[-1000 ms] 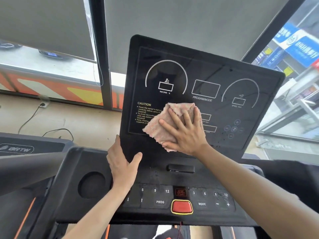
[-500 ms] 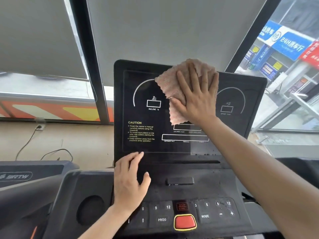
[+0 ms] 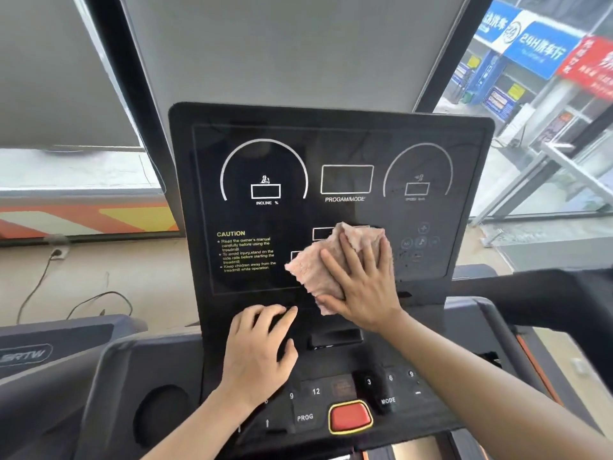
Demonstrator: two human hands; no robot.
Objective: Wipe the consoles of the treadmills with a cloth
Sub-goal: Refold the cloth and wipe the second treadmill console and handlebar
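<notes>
A black treadmill console (image 3: 331, 154) stands upright in front of me, with dial markings, a PROGRAM/MODE box and a yellow CAUTION text. My right hand (image 3: 361, 283) presses a pink cloth (image 3: 311, 270) flat against the lower middle of the display, fingers straight and spread. The cloth covers part of the small readout boxes. My left hand (image 3: 262, 350) rests on the console's lower panel below the display, fingers loosely bent, holding nothing.
A button row with PROG, MODE and a red stop button (image 3: 350, 416) lies below my hands. A round cup holder (image 3: 162, 416) sits at lower left. A second treadmill's console (image 3: 49, 346) is at the left; windows and blinds rise behind.
My right hand has swept the cloth from the display's top edge down to its lower middle. The left hand stays on the lower panel, shifted slightly right.
</notes>
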